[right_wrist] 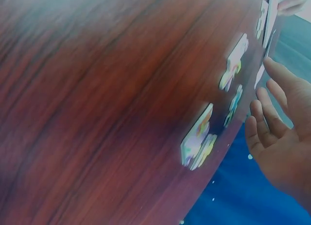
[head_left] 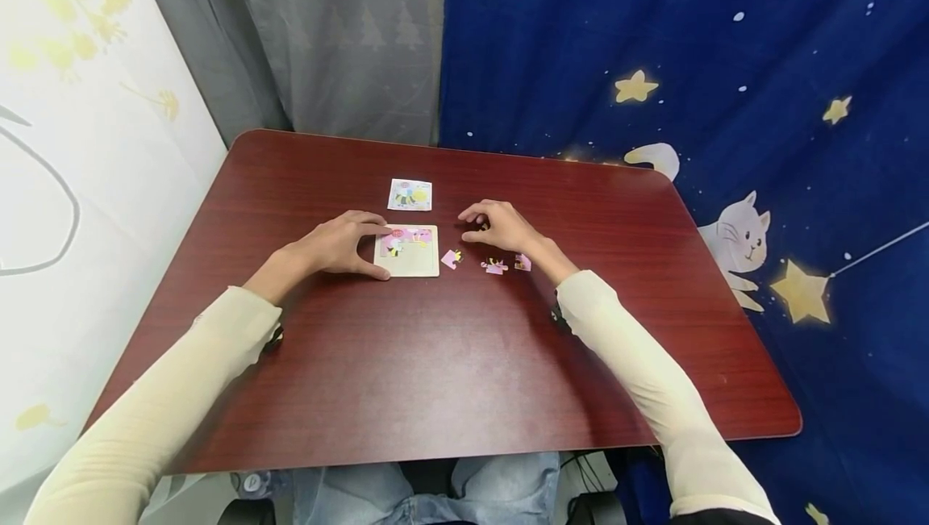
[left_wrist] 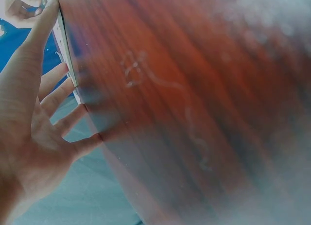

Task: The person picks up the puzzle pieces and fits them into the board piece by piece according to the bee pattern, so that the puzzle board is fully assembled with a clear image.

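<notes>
Two cream sleeves (head_left: 163,404) reach over one tabletop (head_left: 435,356). The left hand (head_left: 335,244), fingers straight, touches the left side of one puzzle board (head_left: 417,265), steadying it without a clenched grip; its fitted pieces are too small to count. The right hand (head_left: 506,227), loosely bent and holding nothing, hovers among five loose pieces (right_wrist: 237,59) right of the board. One picture card (head_left: 410,195) lies just beyond the board.

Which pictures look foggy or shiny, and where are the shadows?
Head view: mostly clear, pale shine on the table, dark shadow beside the right sleeve; left wrist view: whitish haze at top right, soft shadows beside the left hand; right wrist view: pale haze at top left, puzzle pieces a bit blurry.
</notes>
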Demonstrator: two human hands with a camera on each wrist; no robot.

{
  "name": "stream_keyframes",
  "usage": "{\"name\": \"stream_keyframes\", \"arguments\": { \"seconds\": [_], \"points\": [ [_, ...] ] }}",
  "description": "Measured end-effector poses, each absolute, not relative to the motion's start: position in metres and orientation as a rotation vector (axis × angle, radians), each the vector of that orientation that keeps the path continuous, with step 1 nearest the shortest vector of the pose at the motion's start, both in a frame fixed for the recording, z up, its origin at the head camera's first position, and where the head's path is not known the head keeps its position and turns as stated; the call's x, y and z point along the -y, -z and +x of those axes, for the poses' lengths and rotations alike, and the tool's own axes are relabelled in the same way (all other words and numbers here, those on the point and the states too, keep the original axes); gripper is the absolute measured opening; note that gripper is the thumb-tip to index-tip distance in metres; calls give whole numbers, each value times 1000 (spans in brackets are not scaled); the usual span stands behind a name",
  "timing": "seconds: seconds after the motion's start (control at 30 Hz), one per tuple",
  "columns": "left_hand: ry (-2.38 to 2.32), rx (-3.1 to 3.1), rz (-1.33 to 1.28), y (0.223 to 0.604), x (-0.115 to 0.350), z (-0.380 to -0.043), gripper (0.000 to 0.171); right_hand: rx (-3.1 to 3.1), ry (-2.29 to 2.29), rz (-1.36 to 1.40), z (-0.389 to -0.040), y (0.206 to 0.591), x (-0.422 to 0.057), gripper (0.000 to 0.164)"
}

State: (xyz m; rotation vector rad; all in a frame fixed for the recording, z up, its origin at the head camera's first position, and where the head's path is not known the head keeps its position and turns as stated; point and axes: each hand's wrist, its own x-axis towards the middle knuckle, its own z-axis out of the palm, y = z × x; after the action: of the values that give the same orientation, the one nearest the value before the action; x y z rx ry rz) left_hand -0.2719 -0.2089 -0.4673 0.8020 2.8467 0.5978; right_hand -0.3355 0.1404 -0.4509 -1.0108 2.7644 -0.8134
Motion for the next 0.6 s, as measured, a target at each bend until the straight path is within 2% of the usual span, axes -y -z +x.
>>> {"name": "stream_keyframes", "arguments": {
  "seconds": [0.33, 0.6],
  "points": [
    [-585, -2849, 808, 468, 209, -273, 96, -2803, 735, -988, -336, 451, -160, 42],
    [-585, -2847, 810, 468, 208, -274, 96, -2861, 595, -838, -338, 451, -172, 46]
  ]
}}
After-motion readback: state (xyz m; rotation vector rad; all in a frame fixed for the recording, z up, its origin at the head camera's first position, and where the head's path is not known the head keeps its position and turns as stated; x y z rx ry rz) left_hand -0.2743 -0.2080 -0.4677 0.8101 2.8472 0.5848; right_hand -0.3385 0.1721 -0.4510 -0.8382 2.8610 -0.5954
